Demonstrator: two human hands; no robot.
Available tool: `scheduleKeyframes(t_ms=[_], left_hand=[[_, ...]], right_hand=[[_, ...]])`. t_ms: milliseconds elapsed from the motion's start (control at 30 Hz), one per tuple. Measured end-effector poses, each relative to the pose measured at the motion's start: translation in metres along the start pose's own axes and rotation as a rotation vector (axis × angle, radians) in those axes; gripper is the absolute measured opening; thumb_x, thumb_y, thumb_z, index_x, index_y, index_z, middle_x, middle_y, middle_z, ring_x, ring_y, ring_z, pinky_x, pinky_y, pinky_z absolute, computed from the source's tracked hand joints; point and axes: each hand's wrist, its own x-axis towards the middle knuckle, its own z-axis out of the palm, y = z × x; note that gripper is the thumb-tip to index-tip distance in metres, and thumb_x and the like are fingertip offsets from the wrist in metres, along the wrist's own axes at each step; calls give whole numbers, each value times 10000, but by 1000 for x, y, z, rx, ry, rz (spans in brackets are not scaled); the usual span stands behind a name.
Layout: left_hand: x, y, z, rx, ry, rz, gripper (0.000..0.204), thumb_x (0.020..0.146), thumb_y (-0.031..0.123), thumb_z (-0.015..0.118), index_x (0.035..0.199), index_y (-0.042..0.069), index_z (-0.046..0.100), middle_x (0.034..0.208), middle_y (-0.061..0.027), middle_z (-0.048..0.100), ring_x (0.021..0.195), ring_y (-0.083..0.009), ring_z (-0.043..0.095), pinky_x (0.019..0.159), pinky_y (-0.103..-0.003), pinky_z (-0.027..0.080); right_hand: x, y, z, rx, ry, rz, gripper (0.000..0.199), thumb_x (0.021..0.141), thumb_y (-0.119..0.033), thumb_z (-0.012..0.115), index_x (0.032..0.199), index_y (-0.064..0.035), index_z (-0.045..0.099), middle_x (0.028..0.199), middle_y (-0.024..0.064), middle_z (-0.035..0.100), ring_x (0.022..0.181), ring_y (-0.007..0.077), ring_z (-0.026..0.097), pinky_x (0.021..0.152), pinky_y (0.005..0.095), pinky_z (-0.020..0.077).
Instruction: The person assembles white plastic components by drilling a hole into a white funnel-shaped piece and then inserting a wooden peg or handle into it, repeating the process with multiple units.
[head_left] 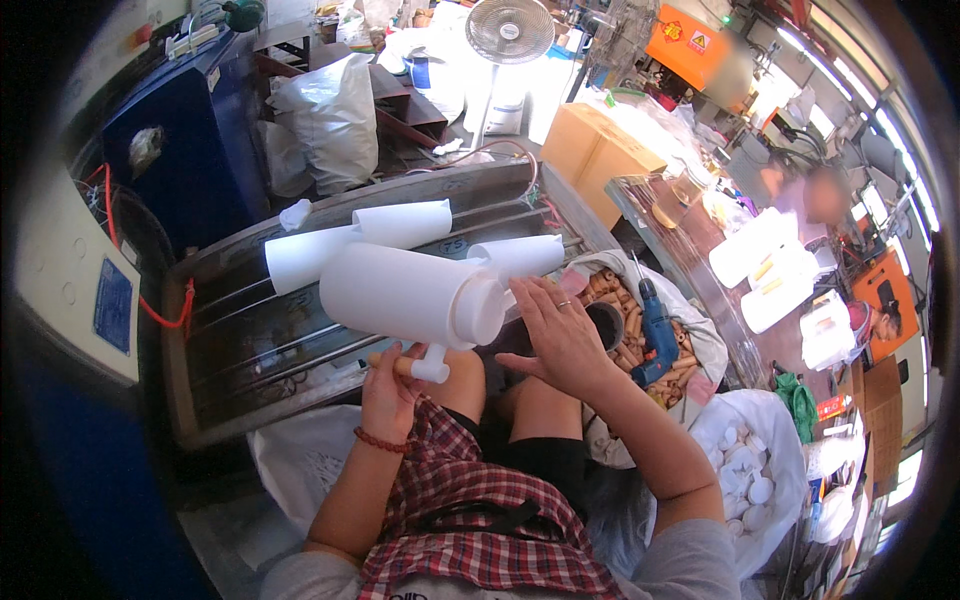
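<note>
The metal rack [330,300], a long trough with parallel rails, runs just beyond both hands, from the person's left up toward the right. Two loose rolled white sheets [350,240] lie across its rails, above and behind the left hand.

The large white paper roll [405,295] is held in the air over the person's lap, directly above the left hand and touching the right hand at its near end. It lies roughly level, slightly tilted down toward the right hand.

A white-lined sack of short brown tubes [640,330] stands just to the right of the right hand. A blue power drill [655,335] rests on top of those tubes, upright on its handle. A second bag holding white plastic caps [745,470] sits lower, near the right forearm.

The right hand [560,335] lies flat with fingers spread against the white end cap [480,310] of the roll; its grip is open, pressing and not clasping.

The left hand [390,385] sits under the roll. Its grip is closed around a small white and tan fitting [420,368] projecting below the roll. A red bead bracelet [382,441] circles the left wrist.
</note>
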Motion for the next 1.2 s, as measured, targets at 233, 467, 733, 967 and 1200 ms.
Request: scheduleKeyframes(t_ms=[233, 467, 733, 967, 1200], left_hand=[[4, 4, -14, 50, -57, 14, 265, 934, 222, 529, 1134, 48, 524, 1049, -143, 637, 717, -123, 624, 546, -223, 526], [6, 8, -18, 109, -2, 73, 196, 923, 180, 533, 1059, 41, 517, 1026, -144, 637, 715, -115, 616, 517, -204, 489], [4, 7, -16, 187, 86, 146, 174, 910, 177, 551, 1016, 53, 491, 985, -114, 631, 677, -117, 592, 501, -212, 461], [-6, 1, -7, 560, 168, 449, 208, 909, 208, 564, 985, 63, 435, 836, -50, 542, 623, -122, 516, 540, -247, 448], [29, 63, -31, 652, -204, 385, 147, 944, 187, 487, 847, 77, 482, 814, -30, 541, 714, -110, 529, 644, -256, 471]], right_hand=[[0, -17, 10, 849, -281, 238, 823, 776, -273, 712, 1395, -6, 240, 1109, 168, 574, 884, 272, 612, 785, 349, 487], [16, -29, 9, 682, -17, 146, 815, 778, -97, 653, 1426, -22, 164, 1143, 196, 567, 860, 240, 643, 692, 306, 512], [2, -29, 46, 303, 0, 192, 765, 828, -214, 621, 1417, -8, 178, 1074, 200, 603, 801, 325, 650, 644, 365, 519], [-9, -34, 68, 1654, -128, 645, 607, 938, -277, 515, 1415, -58, 212, 860, 144, 639, 703, 214, 648, 506, 270, 506], [-64, -6, 51, 1666, -113, 679, 490, 933, -277, 516, 1316, 4, 396, 958, 133, 636, 747, 140, 624, 622, 227, 493]])
